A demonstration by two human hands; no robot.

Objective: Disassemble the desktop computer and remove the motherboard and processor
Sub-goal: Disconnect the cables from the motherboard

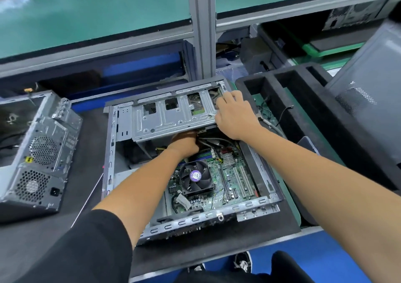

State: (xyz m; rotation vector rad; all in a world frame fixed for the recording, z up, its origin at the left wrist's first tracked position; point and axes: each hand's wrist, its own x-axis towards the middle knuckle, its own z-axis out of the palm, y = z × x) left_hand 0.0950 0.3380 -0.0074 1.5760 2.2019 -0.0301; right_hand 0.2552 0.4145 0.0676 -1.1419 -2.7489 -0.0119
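Observation:
An open desktop case (112, 144) lies on its side on the bench in front of me. Inside it, the green motherboard (234, 180) carries a black CPU cooler fan (196, 177) with a purple label. A metal drive cage (165, 118) spans the far end of the case. My left hand (184, 144) reaches under the cage's near edge among grey cables (217, 141); its fingers are hidden. My right hand (235, 114) rests on the cage's right end, fingers curled over its top.
A second computer case (41, 154) stands at the left, rear fans facing me. A black foam tray (288, 96) with slots lies to the right, with a grey side panel (368, 81) leaning beyond it. Loose wires (269, 111) lie between case and tray.

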